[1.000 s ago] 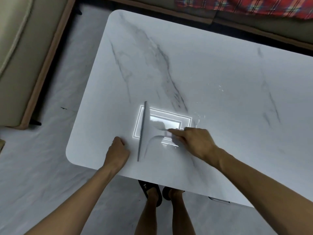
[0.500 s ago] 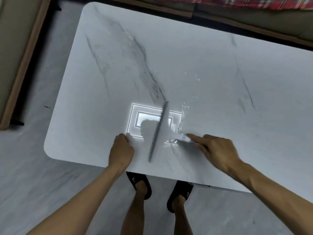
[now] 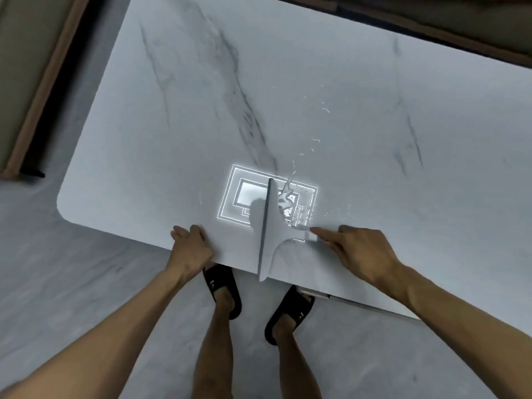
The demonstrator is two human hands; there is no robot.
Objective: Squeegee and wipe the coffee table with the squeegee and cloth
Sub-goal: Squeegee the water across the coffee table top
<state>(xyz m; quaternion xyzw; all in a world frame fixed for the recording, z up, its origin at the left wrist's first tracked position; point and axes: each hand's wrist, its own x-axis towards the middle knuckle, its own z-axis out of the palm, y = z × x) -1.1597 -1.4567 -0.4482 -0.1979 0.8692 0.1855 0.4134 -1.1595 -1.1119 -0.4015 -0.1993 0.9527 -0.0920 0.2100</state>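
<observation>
Right hand (image 3: 357,251) is wrapped round the squeegee (image 3: 266,226) handle, blade on the table (image 3: 172,110) at its near edge, water (image 3: 288,201) beside it. Left hand (image 3: 190,246) sits curled on that edge, can't tell if it's holding anything.

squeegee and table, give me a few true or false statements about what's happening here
1. The right hand holds the squeegee by its handle. True.
2. The left hand is also on the squeegee. False: it rests at the near edge of the coffee table, apart from the squeegee.
3. Water lies on the tabletop just right of the blade. True.
4. The person is barefoot. False: both feet wear black slippers.
5. The tabletop is bare brown wood. False: it is white with grey marble veins.
</observation>
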